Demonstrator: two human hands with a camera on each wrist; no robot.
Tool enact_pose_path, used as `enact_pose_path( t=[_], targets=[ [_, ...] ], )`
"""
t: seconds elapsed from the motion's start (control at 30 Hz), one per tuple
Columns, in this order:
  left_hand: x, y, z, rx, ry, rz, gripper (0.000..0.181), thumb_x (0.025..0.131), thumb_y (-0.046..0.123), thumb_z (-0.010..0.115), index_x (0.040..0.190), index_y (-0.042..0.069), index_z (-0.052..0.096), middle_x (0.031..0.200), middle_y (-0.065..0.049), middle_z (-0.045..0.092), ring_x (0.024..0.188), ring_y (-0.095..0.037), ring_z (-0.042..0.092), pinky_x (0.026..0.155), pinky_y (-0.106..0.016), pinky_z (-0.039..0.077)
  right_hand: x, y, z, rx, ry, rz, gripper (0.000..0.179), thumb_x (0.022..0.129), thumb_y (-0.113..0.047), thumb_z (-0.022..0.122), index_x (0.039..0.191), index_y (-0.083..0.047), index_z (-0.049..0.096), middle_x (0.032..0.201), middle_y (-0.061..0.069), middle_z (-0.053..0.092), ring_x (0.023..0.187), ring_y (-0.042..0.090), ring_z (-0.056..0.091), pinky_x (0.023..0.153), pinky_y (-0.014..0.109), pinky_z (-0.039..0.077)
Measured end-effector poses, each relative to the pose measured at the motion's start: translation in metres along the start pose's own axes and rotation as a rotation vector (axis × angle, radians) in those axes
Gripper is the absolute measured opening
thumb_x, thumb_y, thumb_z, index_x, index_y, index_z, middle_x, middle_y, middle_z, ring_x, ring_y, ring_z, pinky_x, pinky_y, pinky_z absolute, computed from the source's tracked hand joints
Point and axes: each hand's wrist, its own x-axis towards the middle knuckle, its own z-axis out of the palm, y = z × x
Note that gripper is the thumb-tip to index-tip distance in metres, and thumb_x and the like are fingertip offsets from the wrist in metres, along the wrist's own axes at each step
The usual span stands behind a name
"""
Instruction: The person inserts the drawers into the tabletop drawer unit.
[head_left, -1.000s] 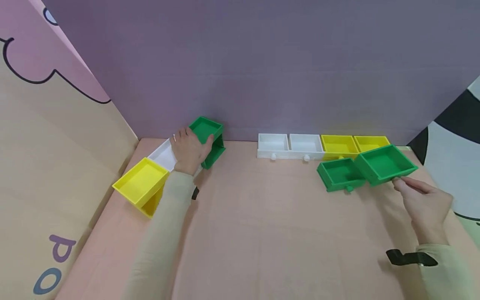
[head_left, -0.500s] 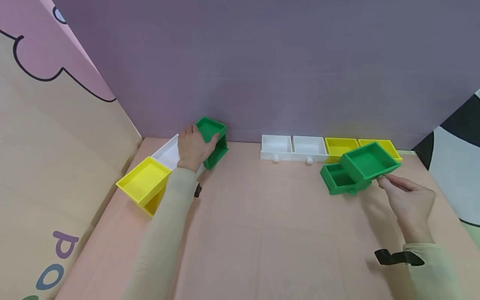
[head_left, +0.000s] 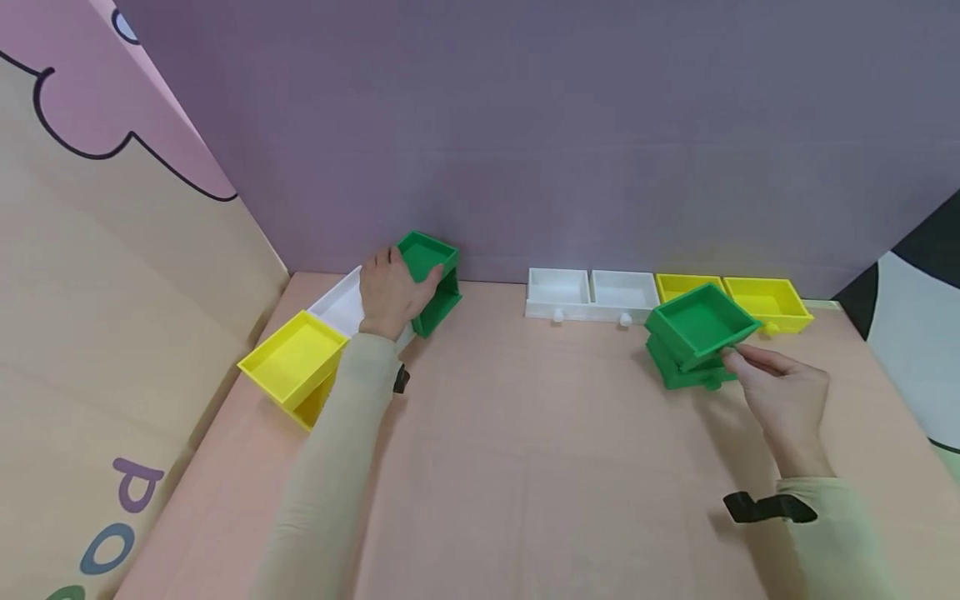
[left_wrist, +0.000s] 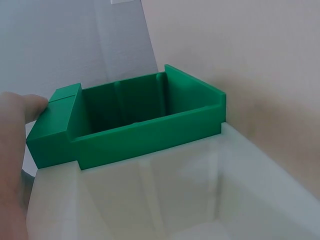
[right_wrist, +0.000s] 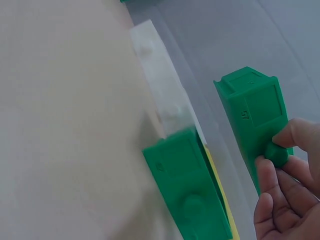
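Note:
My right hand [head_left: 776,400] pinches the round knob [right_wrist: 276,154] of a green drawer [head_left: 702,319] between thumb and fingers. This drawer is raised and tilted above a second green drawer [right_wrist: 187,187], which lies on the table and is mostly covered in the head view. My left hand [head_left: 393,292] rests across the top of a row of joined drawer cases, its fingers extended and its thumb touching the green case [left_wrist: 145,142]. The white case [head_left: 341,304] and yellow case [head_left: 296,358] stand beside it. The green case's front opening faces outward.
Two white drawers [head_left: 592,310] and two yellow drawers [head_left: 768,304] line the back of the pink table [head_left: 525,467], against the purple wall [head_left: 525,142]. One yellow drawer is partly hidden behind the raised green one. A cream wall [head_left: 112,292] borders the left side.
My right hand has moved left with the pinched green drawer, bringing it over the other green drawer and uncovering the rightmost yellow one. My left hand stays on the cases; the head view shifts slightly.

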Motion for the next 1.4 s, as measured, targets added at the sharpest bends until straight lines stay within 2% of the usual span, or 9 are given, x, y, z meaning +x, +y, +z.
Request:
enact_pose_path(
  t=[0.13,0.33,0.5,0.73,0.87,1.13,1.4],
  targets=[
    [0.0,0.001,0.001,-0.009,-0.002,-0.008,0.093,0.101,0.066,0.048,0.15,-0.014,0.048,0.153,-0.03,0.054,0.141,-0.045,0.051,0.121,-0.054,0.04,-0.005,0.0,0.007,0.006,-0.021,-0.02,0.03,0.089,-0.03,0.085,0.116,-0.017,0.084,0.067,-0.033,0.069,0.071,-0.017,0.066,0.066,0.004,0.049],
    [-0.002,0.001,0.0,-0.026,0.004,-0.01,0.093,0.1,0.065,0.049,0.151,-0.013,0.046,0.153,-0.03,0.053,0.141,-0.045,0.049,0.122,-0.054,0.038,-0.012,-0.002,0.016,0.034,-0.066,-0.042,0.027,0.089,-0.03,0.086,0.114,-0.018,0.085,0.07,-0.031,0.071,0.073,-0.015,0.068,0.067,0.005,0.051],
    [0.0,0.001,0.001,-0.029,0.015,-0.005,0.095,0.101,0.064,0.05,0.153,-0.014,0.044,0.154,-0.031,0.053,0.142,-0.046,0.049,0.122,-0.054,0.038,-0.014,0.0,0.025,0.038,-0.069,-0.083,0.026,0.089,-0.027,0.086,0.112,-0.016,0.085,0.069,-0.031,0.071,0.071,-0.015,0.069,0.066,0.006,0.053],
    [-0.002,0.002,0.001,-0.024,0.006,-0.006,0.095,0.101,0.065,0.049,0.153,-0.014,0.044,0.154,-0.031,0.052,0.143,-0.046,0.048,0.122,-0.054,0.038,-0.019,0.002,0.037,0.004,-0.097,-0.128,0.039,0.09,-0.027,0.086,0.12,-0.002,0.08,0.068,-0.034,0.068,0.07,-0.015,0.068,0.067,0.006,0.053],
    [-0.002,0.002,0.0,-0.024,0.003,-0.009,0.095,0.101,0.065,0.049,0.152,-0.014,0.044,0.154,-0.031,0.052,0.143,-0.046,0.048,0.122,-0.055,0.038,-0.022,0.004,0.045,-0.004,-0.104,-0.156,0.042,0.09,-0.026,0.086,0.121,0.002,0.078,0.068,-0.035,0.068,0.07,-0.015,0.068,0.067,0.006,0.053],
    [-0.002,0.001,0.0,-0.024,-0.011,-0.017,0.096,0.101,0.066,0.046,0.154,-0.014,0.042,0.155,-0.031,0.05,0.144,-0.046,0.047,0.123,-0.055,0.037,-0.031,0.004,0.063,0.002,-0.137,-0.216,0.042,0.09,-0.024,0.085,0.121,0.004,0.078,0.07,-0.036,0.068,0.072,-0.015,0.069,0.069,0.007,0.053],
    [-0.002,0.002,0.0,-0.033,-0.011,-0.02,0.096,0.102,0.066,0.046,0.155,-0.014,0.041,0.157,-0.031,0.049,0.144,-0.047,0.046,0.124,-0.056,0.035,-0.041,0.006,0.079,0.01,-0.173,-0.234,0.038,0.091,-0.018,0.085,0.121,0.004,0.078,0.071,-0.039,0.066,0.075,-0.017,0.067,0.073,0.005,0.052]
  ],
)
